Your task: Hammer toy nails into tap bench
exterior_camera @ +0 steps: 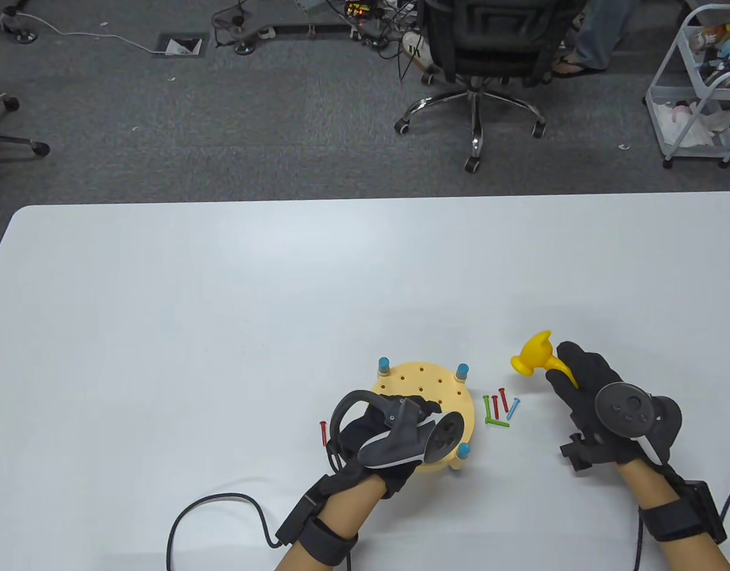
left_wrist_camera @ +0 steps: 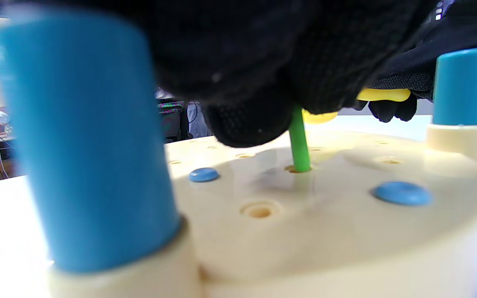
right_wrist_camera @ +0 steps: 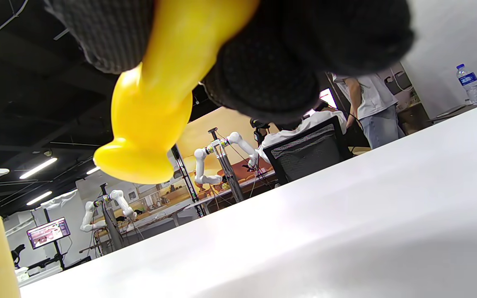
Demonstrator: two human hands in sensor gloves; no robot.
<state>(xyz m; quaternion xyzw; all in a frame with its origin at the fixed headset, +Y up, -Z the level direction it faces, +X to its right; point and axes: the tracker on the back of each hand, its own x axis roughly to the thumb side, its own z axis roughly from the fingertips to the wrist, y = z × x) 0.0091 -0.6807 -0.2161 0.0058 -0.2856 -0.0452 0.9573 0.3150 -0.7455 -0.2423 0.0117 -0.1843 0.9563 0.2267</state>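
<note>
A round cream tap bench (exterior_camera: 427,383) with blue corner posts stands near the table's front edge. My left hand (exterior_camera: 395,428) lies over it, and its fingertips (left_wrist_camera: 246,120) pinch a green nail (left_wrist_camera: 299,145) standing upright in a hole of the bench top (left_wrist_camera: 325,223). Two blue nail heads (left_wrist_camera: 402,193) sit flush in the bench. To the right, my right hand (exterior_camera: 585,380) grips the handle of a yellow toy hammer (exterior_camera: 534,354) held above the table; the hammer (right_wrist_camera: 151,111) fills the upper left of the right wrist view.
Several loose nails, green, red and blue (exterior_camera: 499,409), lie on the table between the bench and my right hand. One red nail (exterior_camera: 323,431) lies left of the bench. A black cable (exterior_camera: 216,505) loops at the table's front edge.
</note>
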